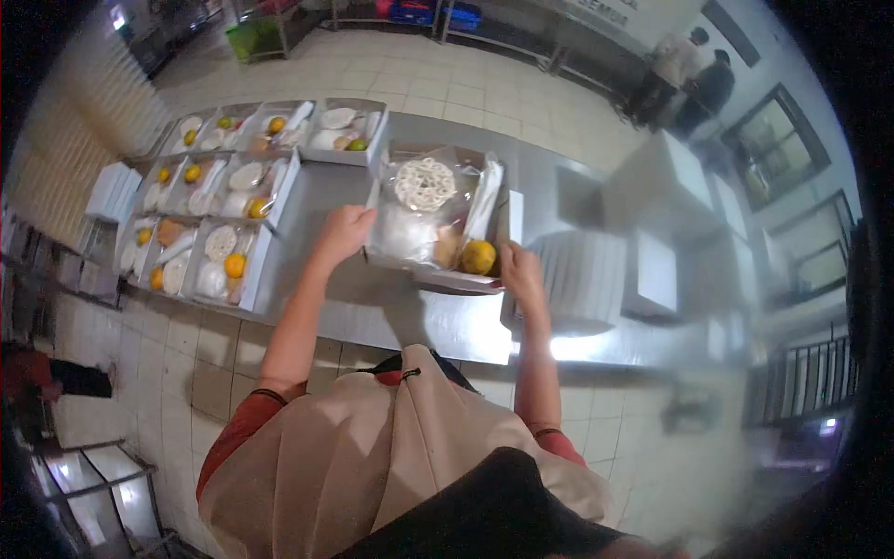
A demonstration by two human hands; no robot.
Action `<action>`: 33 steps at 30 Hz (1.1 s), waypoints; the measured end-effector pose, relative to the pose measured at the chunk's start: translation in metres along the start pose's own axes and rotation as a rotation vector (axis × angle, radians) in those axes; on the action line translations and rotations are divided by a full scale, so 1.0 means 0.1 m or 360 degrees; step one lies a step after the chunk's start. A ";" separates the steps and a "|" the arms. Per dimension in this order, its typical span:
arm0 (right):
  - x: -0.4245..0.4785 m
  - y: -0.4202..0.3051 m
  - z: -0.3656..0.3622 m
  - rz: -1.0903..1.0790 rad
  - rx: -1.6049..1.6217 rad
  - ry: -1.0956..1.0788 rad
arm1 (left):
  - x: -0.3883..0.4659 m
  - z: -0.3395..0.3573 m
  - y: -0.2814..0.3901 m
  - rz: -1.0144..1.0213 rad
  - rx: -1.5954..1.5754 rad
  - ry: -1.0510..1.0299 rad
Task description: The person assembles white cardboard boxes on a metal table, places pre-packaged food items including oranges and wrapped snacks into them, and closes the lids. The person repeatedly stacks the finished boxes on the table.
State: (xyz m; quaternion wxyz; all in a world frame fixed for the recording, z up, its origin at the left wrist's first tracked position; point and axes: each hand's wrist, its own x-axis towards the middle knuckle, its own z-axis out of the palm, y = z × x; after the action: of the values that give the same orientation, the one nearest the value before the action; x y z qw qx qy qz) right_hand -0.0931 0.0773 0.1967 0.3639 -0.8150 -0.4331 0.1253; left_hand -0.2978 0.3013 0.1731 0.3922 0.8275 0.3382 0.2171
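My left hand (346,234) grips the left wall of an open white cardboard meal box (457,282). My right hand (522,276) has hold of its right side near the front corner. Inside are a round lacy cracker (424,184) in clear wrap and a white plastic-wrapped portion (406,236), perhaps rice. A yellow-orange citrus fruit (478,257) fills the front right corner, and a long white wrapped item (484,199) lies along the right side. A brownish item (448,246) is partly covered by plastic. The box is over the steel table, slightly tilted; whether it touches the top, I cannot tell.
Several filled boxes (260,262) stand in rows at the left of the steel table (328,189). Blurred stacked white cartons (583,279) are on the right, with a tall white pile (656,182) behind. Two people (681,77) stand at the far right; another person (35,377) is at the left edge.
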 end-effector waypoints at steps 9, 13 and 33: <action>0.25 0.85 -0.39 0.0203 0.0043 -0.0008 | 0.61 1.05 0.13 0.0015 0.0307 -0.0173; 0.30 0.95 -0.30 0.0202 0.0202 -0.0007 | 0.64 1.09 -0.03 0.0004 0.0120 -0.0020; -0.78 1.85 -1.46 0.0561 -0.0233 0.1536 | 0.36 1.06 -0.08 -0.0028 -0.0639 0.0057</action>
State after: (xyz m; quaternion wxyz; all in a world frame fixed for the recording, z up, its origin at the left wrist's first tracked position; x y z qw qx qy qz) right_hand 0.0500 -0.1222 0.1608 0.4377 -0.8639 -0.0796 -0.2361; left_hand -0.2104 0.2782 0.1066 0.5450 0.7257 0.3023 0.2914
